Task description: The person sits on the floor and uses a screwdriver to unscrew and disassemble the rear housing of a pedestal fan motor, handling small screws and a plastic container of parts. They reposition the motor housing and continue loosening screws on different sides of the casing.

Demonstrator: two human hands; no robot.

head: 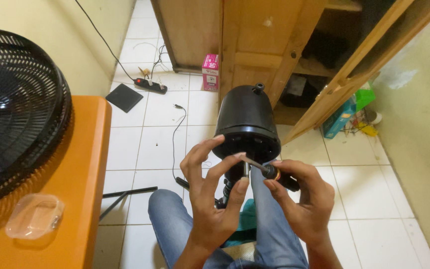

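Head cam, looking down over jeans-clad knees: the black fan motor housing (247, 124) sits upright between the legs. Left hand (210, 199) is spread open, fingertips steadying the screwdriver's metal shaft just under the housing. Right hand (302, 201) is wrapped around the screwdriver (269, 171) handle. 1 fan grille (18, 107) rests on the orange table (83, 199).

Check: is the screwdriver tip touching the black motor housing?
Cannot tell. In the head view the screwdriver, held in the right hand, points at the motor housing, but left hand fingertips cover the tip.
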